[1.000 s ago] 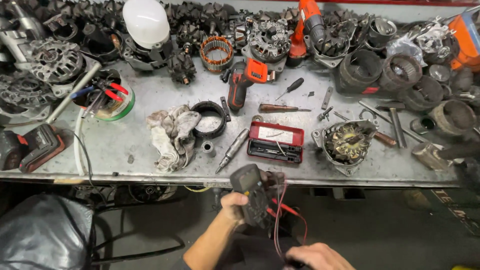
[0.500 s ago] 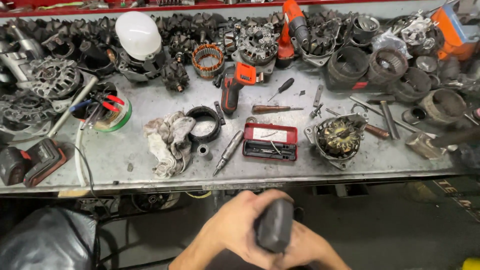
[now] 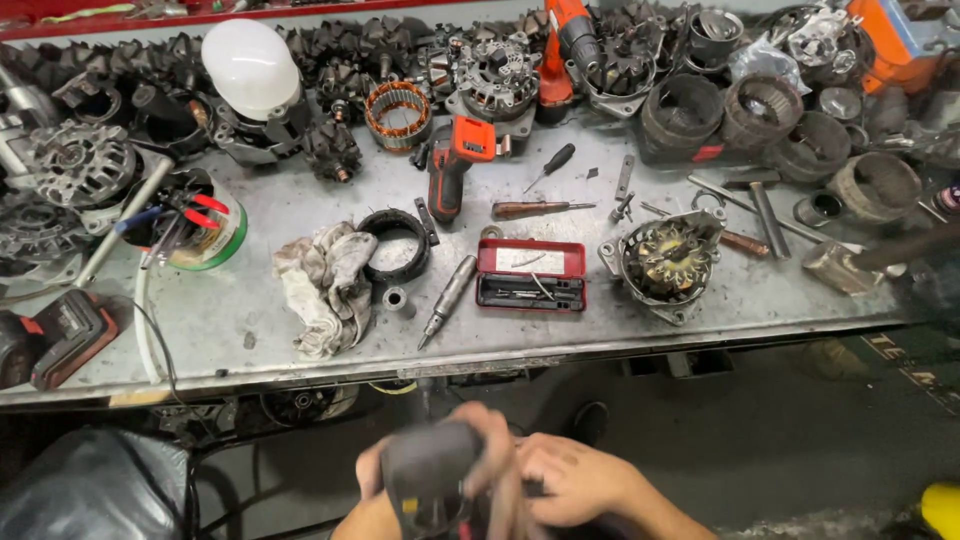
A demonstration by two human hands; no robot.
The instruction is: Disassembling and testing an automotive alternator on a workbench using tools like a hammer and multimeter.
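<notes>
Down below the near edge of the metal workbench (image 3: 700,310), the left hand (image 3: 445,465) grips a dark grey handheld meter (image 3: 430,480); the right hand (image 3: 575,480) presses against its side, fingers curled. Farther off, a red tool case (image 3: 530,275) lies open.

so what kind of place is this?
Most likely an auto-electrical repair workshop, perhaps for rebuilding alternators. The metal workbench is crowded with alternator housings, a copper-wound stator and screwdrivers. Both hands, left hand and right hand, hold a dark handheld device below it.
</notes>
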